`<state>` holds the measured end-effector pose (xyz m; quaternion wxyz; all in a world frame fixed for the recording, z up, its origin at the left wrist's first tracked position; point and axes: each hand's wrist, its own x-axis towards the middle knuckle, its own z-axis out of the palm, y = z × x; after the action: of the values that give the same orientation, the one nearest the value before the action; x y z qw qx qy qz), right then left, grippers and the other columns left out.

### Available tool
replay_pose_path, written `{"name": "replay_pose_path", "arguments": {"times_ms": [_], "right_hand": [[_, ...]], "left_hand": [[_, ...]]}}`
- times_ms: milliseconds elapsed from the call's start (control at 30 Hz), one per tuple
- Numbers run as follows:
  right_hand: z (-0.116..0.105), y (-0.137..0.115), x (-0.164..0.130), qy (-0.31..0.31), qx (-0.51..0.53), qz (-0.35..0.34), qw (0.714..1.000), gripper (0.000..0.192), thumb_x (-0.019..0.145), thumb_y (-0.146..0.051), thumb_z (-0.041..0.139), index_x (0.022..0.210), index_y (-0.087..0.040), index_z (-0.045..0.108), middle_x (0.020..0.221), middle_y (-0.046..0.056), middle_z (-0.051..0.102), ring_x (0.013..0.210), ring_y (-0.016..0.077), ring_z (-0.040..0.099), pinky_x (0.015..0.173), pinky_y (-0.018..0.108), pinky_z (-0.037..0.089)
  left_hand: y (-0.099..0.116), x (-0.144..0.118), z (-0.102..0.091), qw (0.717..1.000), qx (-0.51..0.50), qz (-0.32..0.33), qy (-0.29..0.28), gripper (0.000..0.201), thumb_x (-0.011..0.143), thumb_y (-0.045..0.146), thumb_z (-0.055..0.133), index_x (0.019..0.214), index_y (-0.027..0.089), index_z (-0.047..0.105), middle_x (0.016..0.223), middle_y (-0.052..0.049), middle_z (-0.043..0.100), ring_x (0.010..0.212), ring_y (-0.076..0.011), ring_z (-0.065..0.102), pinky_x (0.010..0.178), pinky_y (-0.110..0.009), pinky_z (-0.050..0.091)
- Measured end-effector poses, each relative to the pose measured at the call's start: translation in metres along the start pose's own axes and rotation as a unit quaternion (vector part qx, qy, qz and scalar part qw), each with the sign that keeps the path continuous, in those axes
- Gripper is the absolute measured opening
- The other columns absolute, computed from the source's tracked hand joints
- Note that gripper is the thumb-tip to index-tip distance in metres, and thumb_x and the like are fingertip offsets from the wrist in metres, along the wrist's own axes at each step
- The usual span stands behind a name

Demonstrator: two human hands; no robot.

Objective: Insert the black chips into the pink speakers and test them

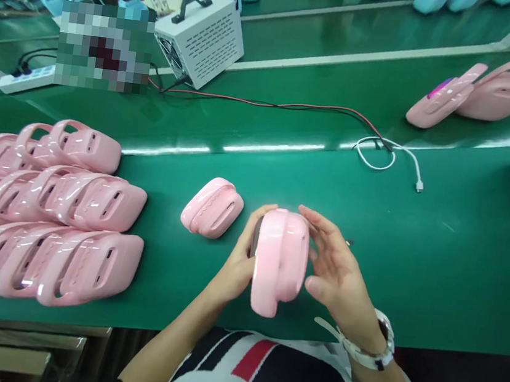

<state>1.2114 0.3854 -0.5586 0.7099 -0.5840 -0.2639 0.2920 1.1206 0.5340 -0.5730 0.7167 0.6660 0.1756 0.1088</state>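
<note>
A glossy pink plastic housing [281, 262] stands on edge in front of my body, just above the green bench. My left hand [242, 261] grips its left side, where a dark panel partly shows. Beside its right side is my right hand [340, 276], fingers spread and thumb apart, the fingertips close to the upper edge; whether they touch it I cannot tell. A similar pink housing [213, 207] with a slot lies on the bench to the left of my hands.
Rows of several pink housings with handles [92, 267] fill the left side. Pink units [499, 94] lie at the far right. A white cable [397, 149] joins red and black wires running to a vented white box [203, 39]. A power strip [27, 79] is at far left.
</note>
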Motion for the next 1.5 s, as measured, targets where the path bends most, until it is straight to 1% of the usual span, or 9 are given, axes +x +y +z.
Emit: {"name": "replay_pose_path", "arguments": {"times_ms": [100,133,200,367,533,733,933,1100,1500], "right_hand": [[-0.001,-0.004,-0.004,0.029,-0.068,-0.052,0.996,0.034,0.074,-0.04,0.077,0.102,-0.027,0.061,0.147,0.007,0.046,0.143,0.0301,0.031,0.115,0.05,0.032],[-0.001,-0.004,-0.005,0.024,-0.079,-0.062,0.995,0.025,0.076,-0.037,0.076,0.094,-0.026,0.061,0.144,0.007,0.049,0.142,0.0304,0.033,0.115,0.052,0.03],[-0.001,-0.005,-0.006,0.014,-0.094,-0.07,0.993,0.019,0.078,-0.035,0.073,0.091,-0.026,0.062,0.139,0.008,0.053,0.137,0.0311,0.04,0.112,0.053,0.033],[-0.002,0.001,0.003,0.053,-0.204,-0.091,0.973,0.025,0.079,-0.033,0.072,0.103,-0.028,0.066,0.135,0.011,0.056,0.128,0.0322,0.051,0.101,0.051,0.046],[0.002,0.002,0.015,0.043,-0.292,-0.129,0.947,0.016,0.077,-0.033,0.074,0.092,-0.026,0.074,0.13,0.012,0.061,0.12,0.0332,0.058,0.097,0.048,0.051],[0.021,-0.004,0.021,0.053,-0.28,-0.097,0.953,0.012,0.077,-0.035,0.07,0.08,-0.025,0.076,0.128,0.011,0.063,0.121,0.0338,0.058,0.1,0.049,0.049],[0.031,-0.008,0.025,0.054,-0.283,-0.083,0.954,0.011,0.073,-0.033,0.074,0.08,-0.024,0.075,0.128,0.011,0.062,0.121,0.0331,0.058,0.1,0.048,0.048],[0.027,-0.007,0.019,0.042,-0.278,-0.072,0.957,0.012,0.074,-0.03,0.074,0.084,-0.023,0.075,0.13,0.011,0.06,0.125,0.0323,0.054,0.103,0.047,0.046],[0.014,0.004,0.009,0.024,-0.31,-0.077,0.947,0.01,0.082,-0.029,0.071,0.092,-0.029,0.074,0.131,0.008,0.054,0.127,0.0301,0.05,0.099,0.046,0.049]], "left_hand": [[0.0,0.017,0.002,0.998,-0.006,0.044,0.051,0.071,0.072,0.035,0.066,0.135,0.024,0.038,0.139,-0.011,0.046,0.121,-0.0291,0.053,0.106,-0.043,0.041],[-0.001,0.023,0.003,0.996,-0.008,0.062,0.069,0.07,0.072,0.033,0.065,0.135,0.023,0.038,0.14,-0.011,0.046,0.122,-0.0282,0.052,0.107,-0.042,0.04],[-0.002,0.034,0.006,0.992,-0.021,0.084,0.091,0.067,0.072,0.031,0.064,0.133,0.023,0.039,0.139,-0.01,0.046,0.125,-0.0268,0.05,0.109,-0.039,0.037],[-0.001,0.044,0.013,0.992,-0.078,0.036,0.09,0.067,0.074,0.035,0.064,0.134,0.024,0.036,0.138,-0.009,0.048,0.121,-0.0268,0.052,0.105,-0.038,0.041],[-0.007,0.047,0.01,0.991,-0.089,0.018,0.102,0.069,0.076,0.038,0.064,0.137,0.025,0.034,0.143,-0.009,0.044,0.128,-0.0296,0.048,0.101,-0.037,0.045],[-0.006,0.044,-0.004,0.987,-0.044,0.04,0.149,0.068,0.076,0.04,0.064,0.136,0.027,0.036,0.144,-0.008,0.042,0.13,-0.0312,0.045,0.11,-0.044,0.036],[-0.01,0.044,-0.015,0.991,-0.027,0.025,0.132,0.072,0.073,0.036,0.065,0.137,0.029,0.033,0.144,-0.008,0.041,0.131,-0.0314,0.044,0.109,-0.044,0.036],[-0.007,0.042,-0.01,0.989,-0.022,0.042,0.142,0.07,0.072,0.035,0.065,0.135,0.026,0.034,0.142,-0.009,0.041,0.133,-0.0314,0.041,0.113,-0.046,0.03],[-0.01,0.041,0.003,0.991,-0.038,0.041,0.12,0.077,0.066,0.029,0.065,0.135,0.019,0.033,0.129,-0.009,0.049,0.111,-0.0241,0.052,0.097,-0.035,0.042]]}}
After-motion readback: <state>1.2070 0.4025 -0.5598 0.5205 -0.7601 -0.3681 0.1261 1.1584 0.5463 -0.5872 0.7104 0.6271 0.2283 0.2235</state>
